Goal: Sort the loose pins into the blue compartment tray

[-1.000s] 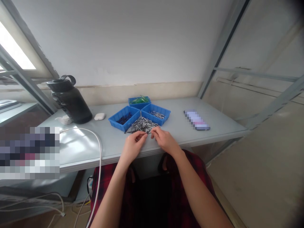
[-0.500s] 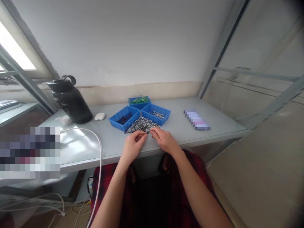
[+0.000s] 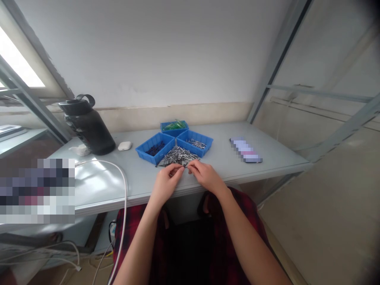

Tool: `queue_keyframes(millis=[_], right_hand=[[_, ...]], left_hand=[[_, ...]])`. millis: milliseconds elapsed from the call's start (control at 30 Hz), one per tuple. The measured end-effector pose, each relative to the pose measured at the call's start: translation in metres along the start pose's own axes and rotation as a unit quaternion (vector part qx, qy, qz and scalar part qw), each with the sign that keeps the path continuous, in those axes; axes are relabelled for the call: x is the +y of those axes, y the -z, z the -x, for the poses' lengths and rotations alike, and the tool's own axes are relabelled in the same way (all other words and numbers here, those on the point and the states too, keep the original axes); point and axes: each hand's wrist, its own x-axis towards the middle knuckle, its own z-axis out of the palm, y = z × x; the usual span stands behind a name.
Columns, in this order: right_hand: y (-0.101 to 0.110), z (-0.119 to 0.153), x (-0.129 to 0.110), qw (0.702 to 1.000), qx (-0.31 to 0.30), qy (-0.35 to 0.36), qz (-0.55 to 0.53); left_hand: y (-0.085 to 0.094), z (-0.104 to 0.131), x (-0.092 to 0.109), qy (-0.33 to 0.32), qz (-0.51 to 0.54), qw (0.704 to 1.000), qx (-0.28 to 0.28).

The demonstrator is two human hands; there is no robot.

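Observation:
At the front of the table, my left hand (image 3: pixel 166 180) and my right hand (image 3: pixel 204 176) almost meet. Both have thumb and fingers pinched together on a small dark piece (image 3: pixel 185 166), too tiny to identify exactly. Just beyond the fingertips lies a heap of thin silver metal pins (image 3: pixel 180 152), with some dark pieces at its near left edge. Around the heap stand three blue bins: the left bin (image 3: pixel 145 156) holds dark pieces (image 3: pixel 156 149), the right bin (image 3: pixel 208 145) silver pins (image 3: pixel 197 143), and the back bin (image 3: pixel 175 132) green strips (image 3: pixel 173 125).
A large dark bottle (image 3: pixel 90 128) stands at the left, beside a white earbud case (image 3: pixel 124 146) and a crumpled tissue (image 3: pixel 81 150). A white cable (image 3: pixel 125 186) crosses the front edge. A phone (image 3: pixel 246 150) lies at the right. Metal posts (image 3: pixel 279 59) flank the table.
Both hands stay in the same place. Only the fingertips have shifted slightly around the small dark piece; bins and heap look unchanged.

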Motion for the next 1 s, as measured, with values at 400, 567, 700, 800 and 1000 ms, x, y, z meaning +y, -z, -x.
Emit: queue_keyframes(millis=[400, 567, 700, 800, 1000], right_hand=[[-0.0023, -0.0014, 0.0021, 1.000, 0.008, -0.007, 0.025], [-0.0021, -0.0015, 0.0028, 1.000, 0.005, 0.002, 0.026], [-0.0017, -0.0004, 0.0023, 1.000, 0.005, -0.010, 0.010], [-0.0017, 0.0002, 0.0023, 1.000, 0.001, -0.012, 0.007], [-0.0020, 0.0001, 0.0021, 1.000, 0.012, -0.012, 0.003]], left_hand=[[-0.0012, -0.0012, -0.0037, 0.003, 0.006, 1.000, 0.002], [-0.0018, -0.0010, -0.0057, -0.005, 0.012, 1.000, 0.005], [-0.0009, -0.0016, -0.0056, -0.005, 0.004, 1.000, 0.005], [-0.0016, -0.0017, -0.0055, -0.006, -0.007, 1.000, 0.000], [0.0048, -0.0002, -0.0016, 0.001, -0.035, 0.999, 0.014]])
